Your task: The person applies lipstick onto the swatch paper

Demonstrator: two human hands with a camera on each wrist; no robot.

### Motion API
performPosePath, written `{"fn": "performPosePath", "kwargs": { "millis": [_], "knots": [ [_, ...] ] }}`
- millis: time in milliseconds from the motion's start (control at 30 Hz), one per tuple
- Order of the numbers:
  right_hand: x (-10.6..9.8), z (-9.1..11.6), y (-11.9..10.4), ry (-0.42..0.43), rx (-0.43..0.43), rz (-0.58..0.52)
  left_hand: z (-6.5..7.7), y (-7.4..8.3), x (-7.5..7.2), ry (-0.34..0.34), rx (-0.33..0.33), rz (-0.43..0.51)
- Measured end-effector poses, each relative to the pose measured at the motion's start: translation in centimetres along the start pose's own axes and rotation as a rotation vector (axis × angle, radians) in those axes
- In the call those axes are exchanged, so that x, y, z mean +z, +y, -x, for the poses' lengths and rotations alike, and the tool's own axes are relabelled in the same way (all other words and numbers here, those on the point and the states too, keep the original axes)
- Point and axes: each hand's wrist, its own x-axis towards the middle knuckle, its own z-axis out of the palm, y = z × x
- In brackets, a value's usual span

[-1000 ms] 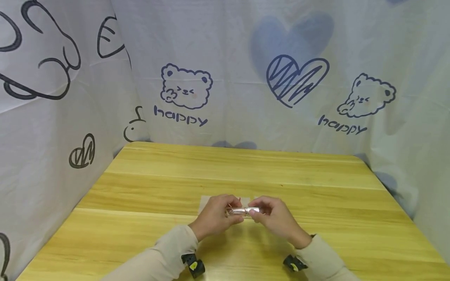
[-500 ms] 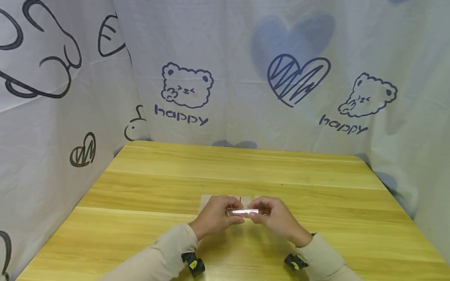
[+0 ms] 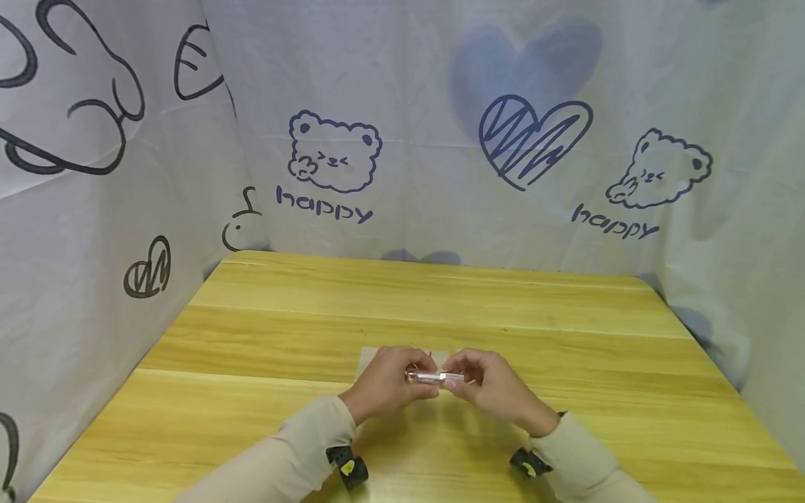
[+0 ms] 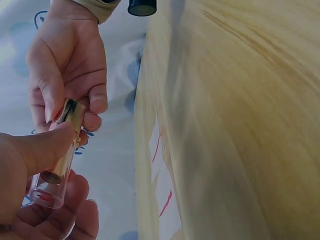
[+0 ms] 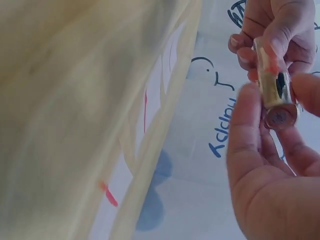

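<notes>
A slim lipstick (image 3: 425, 378) with a shiny gold body is held level between both hands, over the table's middle. My left hand (image 3: 385, 381) pinches its clear plastic cap (image 4: 56, 197) between thumb and fingers; the gold shows through the cap in the left wrist view. Thumb and fingers of my right hand (image 3: 493, 383) grip the other end, where the right wrist view shows the gold base (image 5: 271, 92) with a round label (image 5: 279, 117) on its end. Something red shows inside the cap's far end.
White paper (image 3: 367, 358) with red strokes (image 5: 145, 110) lies on the wooden table (image 3: 302, 328) just beyond the hands, partly hidden by them. Printed white cloth (image 3: 415, 195) hangs around the table's back and sides. Beige sleeves and black wrist cameras (image 3: 353, 471) frame the hands.
The hands stay in nearly the same place, both still holding the lipstick. My left fingers have shifted slightly right, covering more of a red stroke behind them, and the lipstick's tilt differs a little.
</notes>
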Motion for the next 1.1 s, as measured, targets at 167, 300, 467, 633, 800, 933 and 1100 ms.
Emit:
{"fn": "performPosePath", "kwargs": {
  "millis": [167, 300, 467, 633, 800, 933, 1100],
  "knots": [
    [-0.6, -0.3, 0.1, -0.089, 0.004, 0.046, -0.4, 0.1, -0.2, -0.024, -0.011, -0.038],
    [-0.9, -0.4, 0.1, -0.109, 0.026, 0.076, -0.5, 0.1, -0.5, -0.056, -0.058, -0.053],
    [-1.4, -0.4, 0.7, -0.054, 0.078, 0.036, -0.2, -0.3, -1.2, -0.070, -0.144, -0.064],
    [-2.2, -0.3, 1.2, 0.043, 0.136, -0.023, 0.0, -0.9, -2.3, -0.067, -0.185, -0.075],
    [-2.8, -0.1, 2.0, 0.129, 0.156, -0.025, 0.4, -1.7, -3.1, -0.054, -0.202, -0.096],
    [-3.4, 0.1, 2.9, 0.184, 0.171, -0.014, 0.7, -2.5, -3.6, -0.046, -0.244, -0.121],
    [-4.3, 0.3, 4.0, 0.239, 0.191, 0.024, 1.2, -3.4, -4.1, -0.061, -0.293, -0.165]
  ]
}}
